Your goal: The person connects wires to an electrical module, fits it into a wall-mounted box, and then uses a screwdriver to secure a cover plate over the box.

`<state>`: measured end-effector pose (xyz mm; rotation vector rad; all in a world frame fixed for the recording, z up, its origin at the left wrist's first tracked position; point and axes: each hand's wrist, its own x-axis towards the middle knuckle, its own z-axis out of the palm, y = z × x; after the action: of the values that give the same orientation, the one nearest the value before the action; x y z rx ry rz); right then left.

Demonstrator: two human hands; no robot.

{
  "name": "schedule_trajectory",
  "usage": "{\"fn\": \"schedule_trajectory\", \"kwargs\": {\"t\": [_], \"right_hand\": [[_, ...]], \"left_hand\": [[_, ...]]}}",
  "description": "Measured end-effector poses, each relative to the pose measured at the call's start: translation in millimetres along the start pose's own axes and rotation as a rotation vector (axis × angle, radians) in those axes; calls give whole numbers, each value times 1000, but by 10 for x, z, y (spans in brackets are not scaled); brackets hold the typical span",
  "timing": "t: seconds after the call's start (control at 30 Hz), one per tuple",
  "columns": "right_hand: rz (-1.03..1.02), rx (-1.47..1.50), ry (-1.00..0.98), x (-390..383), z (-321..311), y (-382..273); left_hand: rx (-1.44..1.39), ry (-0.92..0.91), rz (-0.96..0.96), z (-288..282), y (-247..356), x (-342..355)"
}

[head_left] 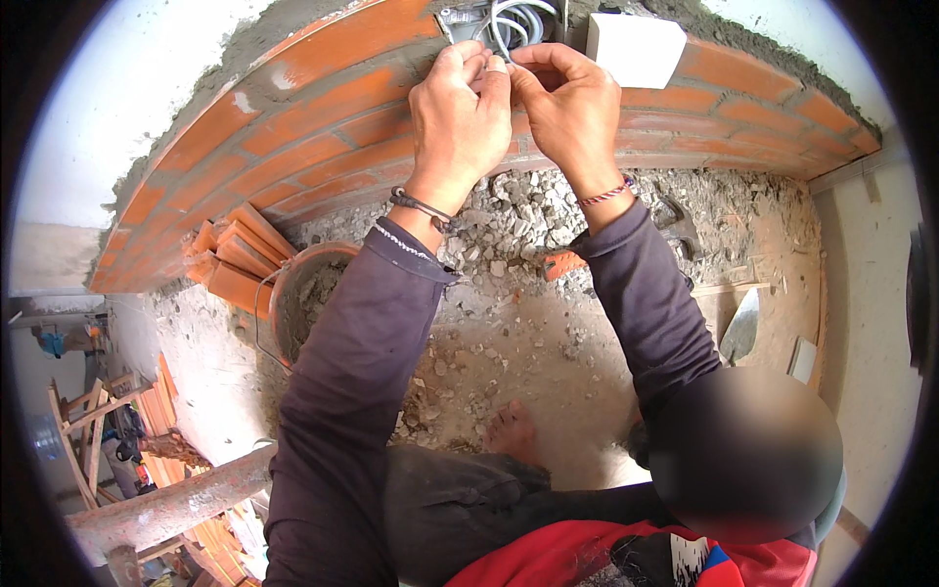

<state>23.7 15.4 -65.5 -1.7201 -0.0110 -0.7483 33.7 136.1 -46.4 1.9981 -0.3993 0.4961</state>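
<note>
Both my hands are raised together at the top of the brick wall (pixel 333 110), below an open electrical box (pixel 458 18) set into it. Loops of grey cable (pixel 509 27) hang out of the box. My left hand (pixel 458 117) pinches the cable with thumb and fingers, its back turned toward me. Close beside it, my right hand (pixel 575 110) pinches the same cable between thumb and forefinger. The fingertips partly cover the spot where they meet. Just right of the box, a white square cover or box (pixel 637 49) sits against the wall.
Rubble (pixel 528 217) lies along the wall's foot. A bucket (pixel 279 318) stands beside stacked orange bricks (pixel 240 256) on the left. To the right lies a trowel (pixel 741 328). A rough pole (pixel 176 497) crosses the lower left. A bare foot (pixel 511 430) rests on the floor.
</note>
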Motion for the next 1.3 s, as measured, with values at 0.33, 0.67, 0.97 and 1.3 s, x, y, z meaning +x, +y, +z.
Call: {"fn": "schedule_trajectory", "kwargs": {"t": [0.33,0.67,0.97,1.3], "right_hand": [[-183,-27,75,106,283,72],[-129,-15,-4,152,299,60],[-176,-30,42,180,341,102],[-355,-59,84,130,343,160]], "left_hand": [[106,8,68,-87,-15,42],[310,8,125,-212,136,1],[86,92,158,-217,197,-3],[434,-62,320,-143,195,-41]]}}
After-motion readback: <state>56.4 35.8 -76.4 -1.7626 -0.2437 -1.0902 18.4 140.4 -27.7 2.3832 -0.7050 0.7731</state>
